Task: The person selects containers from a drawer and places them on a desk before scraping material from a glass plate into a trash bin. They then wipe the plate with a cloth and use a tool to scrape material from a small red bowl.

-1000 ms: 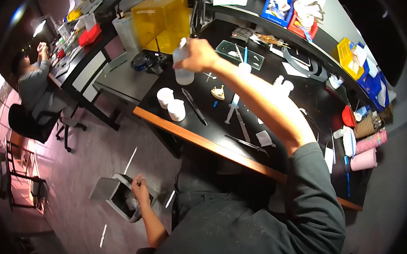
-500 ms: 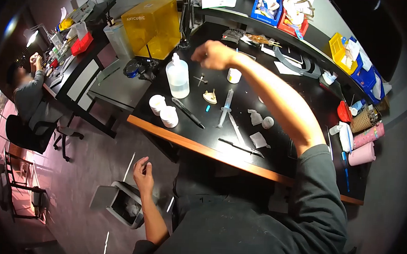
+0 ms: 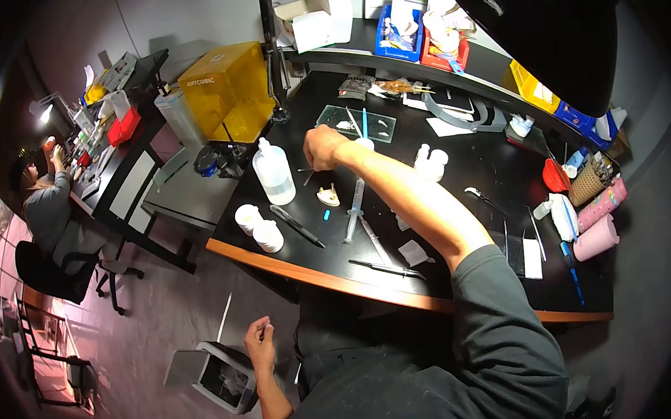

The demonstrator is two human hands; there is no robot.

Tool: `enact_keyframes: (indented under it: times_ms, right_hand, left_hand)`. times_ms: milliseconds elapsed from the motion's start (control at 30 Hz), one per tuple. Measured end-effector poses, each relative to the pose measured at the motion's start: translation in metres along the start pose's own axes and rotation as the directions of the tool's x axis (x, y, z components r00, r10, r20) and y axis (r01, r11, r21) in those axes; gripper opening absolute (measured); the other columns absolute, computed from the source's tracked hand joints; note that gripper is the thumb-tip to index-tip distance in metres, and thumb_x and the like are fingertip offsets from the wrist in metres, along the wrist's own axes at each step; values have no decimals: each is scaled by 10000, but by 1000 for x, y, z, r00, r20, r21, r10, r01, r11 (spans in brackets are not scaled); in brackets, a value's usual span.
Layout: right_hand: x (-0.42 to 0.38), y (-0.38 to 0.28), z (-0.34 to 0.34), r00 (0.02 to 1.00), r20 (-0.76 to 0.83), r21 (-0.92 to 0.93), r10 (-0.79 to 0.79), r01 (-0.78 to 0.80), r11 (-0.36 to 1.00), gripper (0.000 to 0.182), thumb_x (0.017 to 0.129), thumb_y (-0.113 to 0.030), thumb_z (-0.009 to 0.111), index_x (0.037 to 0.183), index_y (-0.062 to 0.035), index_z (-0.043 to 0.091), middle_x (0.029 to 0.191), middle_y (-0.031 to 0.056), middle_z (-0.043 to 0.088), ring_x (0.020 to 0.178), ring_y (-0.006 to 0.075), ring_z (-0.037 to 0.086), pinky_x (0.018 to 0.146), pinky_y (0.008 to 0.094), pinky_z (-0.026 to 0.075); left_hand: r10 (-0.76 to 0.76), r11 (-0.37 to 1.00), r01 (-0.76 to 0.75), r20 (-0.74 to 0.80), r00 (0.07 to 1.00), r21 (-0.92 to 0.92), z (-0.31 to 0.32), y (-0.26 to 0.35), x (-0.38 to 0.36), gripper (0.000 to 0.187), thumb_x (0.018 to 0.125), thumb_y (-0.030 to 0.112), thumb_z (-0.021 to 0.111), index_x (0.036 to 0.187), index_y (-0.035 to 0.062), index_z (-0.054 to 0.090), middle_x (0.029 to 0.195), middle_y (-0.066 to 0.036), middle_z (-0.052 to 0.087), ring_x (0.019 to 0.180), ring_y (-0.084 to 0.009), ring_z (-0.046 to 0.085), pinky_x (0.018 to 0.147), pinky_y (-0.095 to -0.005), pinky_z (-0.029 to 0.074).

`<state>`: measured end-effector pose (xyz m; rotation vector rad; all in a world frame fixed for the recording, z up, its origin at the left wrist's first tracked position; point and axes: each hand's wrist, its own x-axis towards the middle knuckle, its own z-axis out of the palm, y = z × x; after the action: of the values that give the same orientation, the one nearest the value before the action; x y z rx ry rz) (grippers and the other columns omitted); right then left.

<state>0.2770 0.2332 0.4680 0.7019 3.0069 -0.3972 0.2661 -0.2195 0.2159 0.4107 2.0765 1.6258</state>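
Observation:
My right hand reaches over the black table with its fingers curled closed. Just below it, a thin metal piece is partly covered by the hand; whether the fingers grip it is hidden. Close by lie a small beige dental model and a tiny blue piece. A clear squeeze bottle of liquid stands to the left, a syringe lies to the right. My left hand hangs below the table edge beside the bin, fingers loosely bent and holding nothing visible.
Two white jars, a black marker and a black pen lie near the wooden edge. Behind my hand is a glass slab. An open bin stands on the floor. Another person sits at a far-left desk.
My right hand has come down closer to the thin metal piece, its fingers more tightly curled. My left hand stays beside the bin, fingers a little closer together. The camera view has shifted.

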Motion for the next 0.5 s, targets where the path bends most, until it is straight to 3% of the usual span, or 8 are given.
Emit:
enact_keyframes:
  times_ms: [167,233,300,367,467,500]
  right_hand:
    - [4,6,3,999,20,87,-26,24,996,162,649,-100,786,803,-61,755,808,113,743,798,264,731,697,365,585]
    - [12,11,0,999,20,122,-30,28,992,173,642,-132,798,797,-65,758,793,107,742,784,254,727,704,359,582]
    - [20,18,-11,998,-26,93,-51,53,994,177,641,-146,801,794,-69,761,786,105,742,779,247,727,710,357,582]
    - [22,28,-35,997,-78,88,-21,28,996,193,640,-166,804,804,-72,764,789,109,744,785,255,733,729,363,588]
    - [53,70,-42,977,-211,7,40,-39,999,212,645,-170,820,821,-67,760,835,125,749,840,281,737,758,373,589]
    - [58,78,-45,966,-244,-2,88,-91,996,216,646,-164,828,825,-65,759,853,131,751,863,288,737,769,374,589]
  left_hand:
    - [8,998,-19,182,983,61,38,-10,11,269,922,80,673,1160,-46,670,945,-119,739,845,-140,682,788,-257,516]
    - [-120,972,53,287,950,229,62,-2,8,346,909,150,694,1195,-42,655,1046,-177,725,937,-215,697,841,-320,527]
    - [19,809,-243,390,921,536,87,-18,10,553,873,275,732,1318,-20,589,1320,-269,593,1193,-345,604,982,-407,478]
    - [21,737,-245,341,940,630,120,-38,-5,801,843,459,714,1482,56,446,1512,-341,354,1390,-483,367,1100,-551,340]
    - [113,361,-408,396,912,838,155,-40,-24,939,816,614,652,1563,145,330,1536,-380,264,1428,-533,252,1100,-647,257]
    - [139,362,-410,386,912,838,158,-46,-26,942,814,635,631,1568,163,321,1532,-386,265,1431,-534,243,1091,-661,248]
